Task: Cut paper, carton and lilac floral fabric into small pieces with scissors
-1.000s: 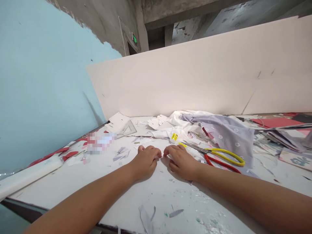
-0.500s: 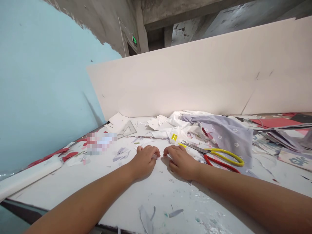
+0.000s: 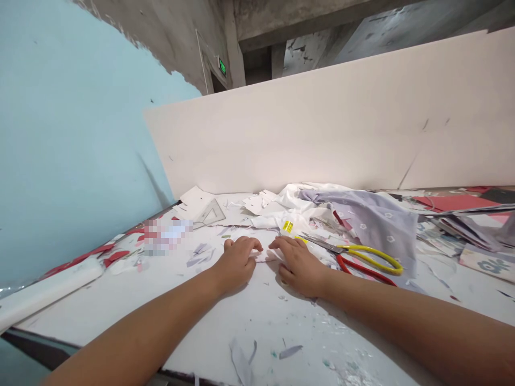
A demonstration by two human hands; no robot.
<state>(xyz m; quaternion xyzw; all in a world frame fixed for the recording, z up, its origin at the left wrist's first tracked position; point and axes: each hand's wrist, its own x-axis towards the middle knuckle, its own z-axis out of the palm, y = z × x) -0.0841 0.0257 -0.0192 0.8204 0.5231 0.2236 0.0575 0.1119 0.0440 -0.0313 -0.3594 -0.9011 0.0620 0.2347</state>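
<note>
My left hand (image 3: pixel 237 262) and my right hand (image 3: pixel 300 262) rest palm down on a white work table (image 3: pixel 257 316), fingers slightly curled. Between them lies a small piece of white paper (image 3: pixel 265 256), which my fingertips on both sides touch or nearly touch. Just right of my right hand are scissors with yellow and red handles (image 3: pixel 362 262). Their metal blades point left towards my right hand, without touching it. A crumpled white cloth (image 3: pixel 281 214) lies just beyond my hands.
A grey flowered cloth (image 3: pixel 374 228) lies behind the scissors, and a clear set square (image 3: pixel 209 213) sits on white paper at the back. Red paper scraps, a white roll (image 3: pixel 48 287) and stacked papers (image 3: pixel 470 228) line the sides. A tall white board (image 3: pixel 281 128) stands behind the table.
My hands have drawn slightly apart, with my left hand moving left. More of the white paper piece shows between them.
</note>
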